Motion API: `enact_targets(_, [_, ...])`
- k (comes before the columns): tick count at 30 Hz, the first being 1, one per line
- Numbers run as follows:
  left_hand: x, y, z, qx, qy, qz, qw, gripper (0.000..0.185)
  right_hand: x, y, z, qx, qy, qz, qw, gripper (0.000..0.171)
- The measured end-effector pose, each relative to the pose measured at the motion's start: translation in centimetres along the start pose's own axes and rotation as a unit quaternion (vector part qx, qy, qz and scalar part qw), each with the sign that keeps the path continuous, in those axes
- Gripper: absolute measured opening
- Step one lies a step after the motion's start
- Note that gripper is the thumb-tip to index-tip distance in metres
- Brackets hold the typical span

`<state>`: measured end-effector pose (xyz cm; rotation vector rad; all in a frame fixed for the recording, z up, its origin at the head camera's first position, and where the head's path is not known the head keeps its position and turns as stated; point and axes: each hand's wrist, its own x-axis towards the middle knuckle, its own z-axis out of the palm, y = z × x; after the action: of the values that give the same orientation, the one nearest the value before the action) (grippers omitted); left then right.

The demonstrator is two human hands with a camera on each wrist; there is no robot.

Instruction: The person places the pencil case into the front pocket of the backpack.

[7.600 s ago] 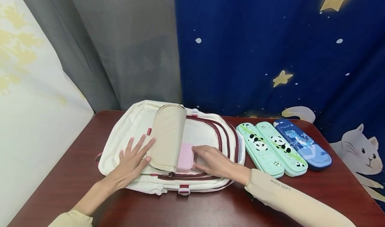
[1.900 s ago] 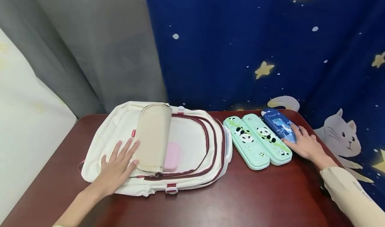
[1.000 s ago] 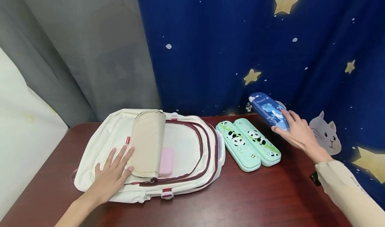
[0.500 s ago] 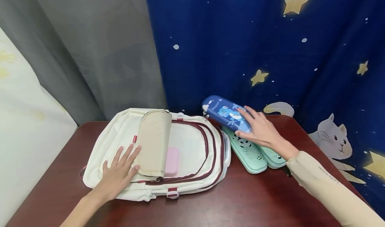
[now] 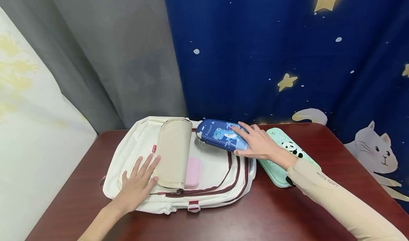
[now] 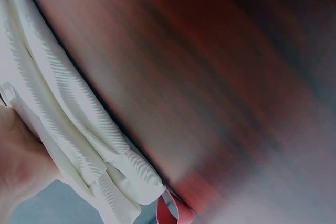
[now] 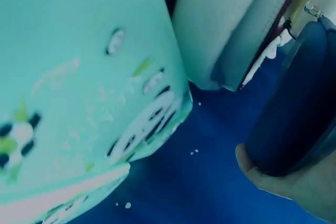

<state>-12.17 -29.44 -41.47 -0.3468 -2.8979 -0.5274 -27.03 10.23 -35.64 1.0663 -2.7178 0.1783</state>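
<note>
A white backpack (image 5: 140, 152) with dark red zips lies flat on the table, its beige front flap (image 5: 174, 152) folded back to the left. My left hand (image 5: 138, 179) rests flat on the bag with straight fingers against the flap's edge. A pink case (image 5: 193, 171) peeks out from under the flap. My right hand (image 5: 255, 143) grips a blue dinosaur pencil case (image 5: 220, 137) and holds it just above the bag's open compartment. In the right wrist view the blue case (image 7: 299, 114) fills the right side, with my thumb under it.
Two mint panda pencil cases (image 5: 287, 152) lie on the dark red table (image 5: 271, 216) right of the bag, partly hidden by my right forearm. A blue starry curtain (image 5: 287, 49) and grey curtain hang behind. The left wrist view shows the bag's edge (image 6: 68, 129) on the table.
My right hand picked the blue case up from beside the panda cases and carried it left, over the bag. The left hand stayed on the flap.
</note>
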Motion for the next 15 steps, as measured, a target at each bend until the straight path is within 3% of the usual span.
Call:
enact_targets(7, [0.0, 0.0, -0.1, 0.009, 0.002, 0.0, 1.0, 0.058, 0.4, -0.2, 1.2, -0.008, -0.016, -0.043, 0.999, 0.086])
enact_targets(15, [0.1, 0.1, -0.2, 0.006, -0.001, -0.002, 1.0, 0.058, 1.9, -0.9, 1.7, 0.052, -0.044, -0.067, 0.995, 0.089])
